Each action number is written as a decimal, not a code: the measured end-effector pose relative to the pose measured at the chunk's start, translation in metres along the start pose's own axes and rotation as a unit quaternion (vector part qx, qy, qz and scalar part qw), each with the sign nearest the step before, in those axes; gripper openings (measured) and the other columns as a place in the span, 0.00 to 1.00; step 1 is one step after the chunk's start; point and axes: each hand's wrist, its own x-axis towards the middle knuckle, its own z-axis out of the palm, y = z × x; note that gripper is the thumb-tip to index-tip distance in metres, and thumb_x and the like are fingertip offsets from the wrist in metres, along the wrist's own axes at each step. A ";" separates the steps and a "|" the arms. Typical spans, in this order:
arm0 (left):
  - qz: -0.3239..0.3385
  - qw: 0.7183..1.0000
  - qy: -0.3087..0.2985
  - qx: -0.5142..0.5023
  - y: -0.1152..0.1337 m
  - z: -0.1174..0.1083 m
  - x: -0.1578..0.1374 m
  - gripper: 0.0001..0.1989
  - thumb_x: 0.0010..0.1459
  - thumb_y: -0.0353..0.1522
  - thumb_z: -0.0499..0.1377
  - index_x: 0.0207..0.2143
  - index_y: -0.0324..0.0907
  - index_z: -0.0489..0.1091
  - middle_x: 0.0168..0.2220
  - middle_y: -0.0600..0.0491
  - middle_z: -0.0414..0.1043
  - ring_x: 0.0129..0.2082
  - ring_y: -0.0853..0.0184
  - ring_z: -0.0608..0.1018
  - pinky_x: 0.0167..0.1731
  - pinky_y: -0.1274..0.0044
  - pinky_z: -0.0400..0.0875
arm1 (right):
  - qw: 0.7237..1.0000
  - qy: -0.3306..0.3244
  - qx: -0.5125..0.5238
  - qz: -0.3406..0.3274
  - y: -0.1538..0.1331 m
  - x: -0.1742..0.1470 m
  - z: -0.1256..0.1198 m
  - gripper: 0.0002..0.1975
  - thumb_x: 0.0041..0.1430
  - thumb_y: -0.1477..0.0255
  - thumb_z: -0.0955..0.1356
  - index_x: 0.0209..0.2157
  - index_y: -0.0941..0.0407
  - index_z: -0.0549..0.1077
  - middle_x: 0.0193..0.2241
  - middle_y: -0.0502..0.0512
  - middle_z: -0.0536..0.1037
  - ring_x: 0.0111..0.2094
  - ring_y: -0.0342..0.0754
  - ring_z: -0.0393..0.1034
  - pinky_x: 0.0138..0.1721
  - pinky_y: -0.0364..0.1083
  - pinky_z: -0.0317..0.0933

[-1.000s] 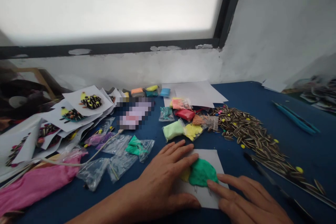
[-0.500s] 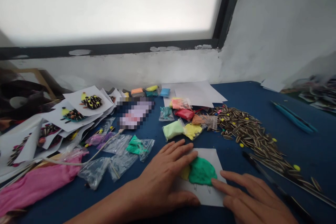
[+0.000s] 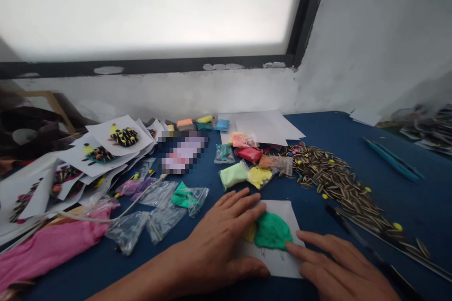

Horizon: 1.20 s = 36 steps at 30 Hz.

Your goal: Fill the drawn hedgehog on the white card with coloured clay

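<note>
A sheet of white paper (image 3: 282, 265) lies on the blue table in front of me. On it is a flattened green clay shape (image 3: 272, 231), rounded on top, with small drawn legs below. Beside it, a bit of yellow clay (image 3: 250, 233) shows, partly covered by my fingers. My left hand (image 3: 226, 235) rests on the left part of the paper, fingers stretched out and thumb near the bottom edge. At the paper's right side is my right hand (image 3: 335, 263), its fingers extended and the index fingertip touching the green clay's lower right edge.
Sunflower seeds (image 3: 325, 169) lie in a heap at right, near a black pen (image 3: 367, 244) and blue tweezers (image 3: 393, 160). Clay packets (image 3: 233, 175) sit beyond the paper. Finished seed pictures (image 3: 120, 136), a phone (image 3: 181, 153) and pink clay (image 3: 52, 249) are at left.
</note>
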 end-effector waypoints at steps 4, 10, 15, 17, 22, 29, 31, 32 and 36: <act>0.003 1.000 0.003 0.000 0.000 0.001 0.000 0.46 0.53 0.54 0.60 0.67 0.43 0.50 0.68 0.47 0.46 0.68 0.52 0.49 0.65 0.56 0.43 | 0.999 0.009 -0.016 0.034 0.002 -0.004 0.002 0.15 0.56 0.80 0.60 0.40 0.55 0.74 0.44 0.52 0.81 0.49 0.51 0.72 0.45 0.48 0.63; 0.011 1.000 0.008 0.004 -0.002 0.002 0.002 0.46 0.53 0.53 0.60 0.67 0.42 0.50 0.68 0.46 0.46 0.68 0.52 0.49 0.65 0.57 0.43 | 0.999 -0.001 -0.016 0.049 0.000 -0.005 0.003 0.15 0.58 0.78 0.59 0.38 0.53 0.75 0.43 0.53 0.82 0.47 0.50 0.73 0.44 0.48 0.65; 0.013 1.000 0.007 0.014 -0.001 0.001 0.001 0.46 0.53 0.54 0.60 0.66 0.42 0.51 0.68 0.47 0.46 0.68 0.52 0.49 0.65 0.57 0.43 | 0.999 -0.003 -0.051 0.005 0.006 0.010 -0.004 0.17 0.55 0.80 0.60 0.40 0.54 0.76 0.44 0.54 0.81 0.46 0.49 0.74 0.43 0.46 0.67; 0.014 1.000 0.010 0.012 0.000 0.001 0.000 0.45 0.53 0.54 0.60 0.67 0.44 0.51 0.68 0.47 0.46 0.68 0.52 0.49 0.65 0.56 0.44 | 0.996 -0.022 -0.080 -0.014 0.007 0.020 -0.007 0.19 0.55 0.80 0.61 0.44 0.56 0.77 0.46 0.56 0.80 0.46 0.50 0.74 0.42 0.47 0.68; 0.024 0.999 0.021 0.013 -0.001 0.002 -0.001 0.42 0.53 0.53 0.61 0.65 0.48 0.54 0.68 0.48 0.48 0.68 0.51 0.50 0.64 0.55 0.45 | 0.993 -0.047 -0.107 0.006 0.006 0.037 -0.005 0.21 0.55 0.77 0.62 0.49 0.54 0.76 0.53 0.64 0.75 0.52 0.57 0.71 0.44 0.53 0.68; 0.029 0.999 0.025 0.023 -0.002 0.004 -0.001 0.40 0.53 0.53 0.61 0.64 0.49 0.57 0.68 0.48 0.48 0.68 0.51 0.51 0.64 0.55 0.46 | 0.988 -0.047 -0.145 -0.035 0.002 0.035 0.006 0.18 0.58 0.72 0.63 0.47 0.56 0.77 0.50 0.71 0.76 0.49 0.59 0.73 0.41 0.54 0.68; 0.030 0.999 0.026 0.023 -0.003 0.004 -0.001 0.39 0.54 0.53 0.60 0.64 0.49 0.57 0.68 0.48 0.48 0.68 0.51 0.51 0.64 0.55 0.46 | 0.988 -0.051 -0.141 -0.024 0.002 0.033 0.008 0.17 0.59 0.69 0.64 0.49 0.54 0.76 0.51 0.68 0.76 0.51 0.58 0.72 0.43 0.54 0.66; 0.031 0.999 0.029 0.022 -0.003 0.005 -0.001 0.39 0.54 0.53 0.60 0.64 0.49 0.58 0.68 0.48 0.49 0.67 0.51 0.52 0.64 0.55 0.46 | 0.988 -0.054 -0.141 -0.019 0.003 0.032 0.008 0.18 0.60 0.68 0.64 0.49 0.53 0.75 0.52 0.66 0.75 0.52 0.58 0.71 0.45 0.53 0.65; 0.037 0.998 0.040 0.017 -0.004 0.005 -0.001 0.39 0.53 0.54 0.61 0.63 0.49 0.59 0.68 0.49 0.49 0.67 0.51 0.52 0.64 0.56 0.46 | 0.986 -0.071 -0.148 -0.017 0.004 0.023 0.007 0.18 0.60 0.65 0.65 0.51 0.51 0.74 0.54 0.63 0.74 0.55 0.56 0.68 0.47 0.52 0.62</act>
